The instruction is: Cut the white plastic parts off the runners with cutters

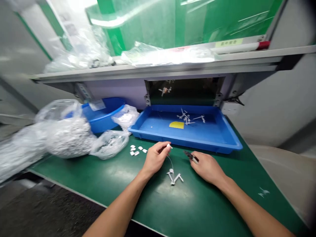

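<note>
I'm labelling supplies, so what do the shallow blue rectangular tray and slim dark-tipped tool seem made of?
Shallow blue rectangular tray: probably moulded plastic, smooth with slight sheen, from its even colour and rounded corners. Slim dark-tipped tool: perhaps dull metal, from its dark head; blur leaves this open.

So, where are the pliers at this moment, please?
In the head view, slightly right of centre, the pliers are in the right hand, on the near side of the blue tray.
</note>
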Available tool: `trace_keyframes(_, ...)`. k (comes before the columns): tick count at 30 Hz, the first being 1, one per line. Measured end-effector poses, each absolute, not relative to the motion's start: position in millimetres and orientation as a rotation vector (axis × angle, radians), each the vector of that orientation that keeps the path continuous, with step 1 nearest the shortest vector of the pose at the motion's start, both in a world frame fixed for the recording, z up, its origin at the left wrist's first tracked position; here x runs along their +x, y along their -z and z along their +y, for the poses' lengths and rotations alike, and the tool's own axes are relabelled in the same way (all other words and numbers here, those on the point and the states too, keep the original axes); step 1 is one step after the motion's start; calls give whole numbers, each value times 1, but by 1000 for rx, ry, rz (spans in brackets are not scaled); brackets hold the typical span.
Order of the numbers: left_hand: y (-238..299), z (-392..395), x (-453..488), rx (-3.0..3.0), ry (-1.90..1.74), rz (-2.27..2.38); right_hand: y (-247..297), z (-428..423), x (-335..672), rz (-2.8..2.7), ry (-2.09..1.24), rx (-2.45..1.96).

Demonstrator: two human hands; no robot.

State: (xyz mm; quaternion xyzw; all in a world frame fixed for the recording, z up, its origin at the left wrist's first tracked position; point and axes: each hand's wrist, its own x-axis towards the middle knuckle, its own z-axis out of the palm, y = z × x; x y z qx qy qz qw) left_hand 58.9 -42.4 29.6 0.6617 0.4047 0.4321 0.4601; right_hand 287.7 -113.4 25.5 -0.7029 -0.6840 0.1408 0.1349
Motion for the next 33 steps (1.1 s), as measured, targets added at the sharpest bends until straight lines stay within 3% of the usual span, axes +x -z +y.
trace_keyframes(4,-65,-15,-26,1835,-1467,1444,-17,-117,286,-2058,-417,-2047)
trace_keyframes(7,-76,12,-94,1933,-1371,1837,-13,-116,287,-2070,-444,-2050)
trace_keyframes(11,-67,27,-133,1870,-1392,1963,-14,-115,287,-2080,-437,-2062)
trace_keyframes(14,-59,7,-111,1857,-1308,1780,-17,-115,285,-2084,-363,-2076)
trace_keyframes(19,-56,-53,-33,2206,-408,1021,-21,-113,282,-2096,-278,-2084)
trace_keyframes(26,-43,-60,25,2499,-290,683,-23,-113,283,-2134,-244,-2075)
trace_keyframes(33,-63,-42,44,2497,-6,473,-25,-113,283,-2123,-245,-2078)
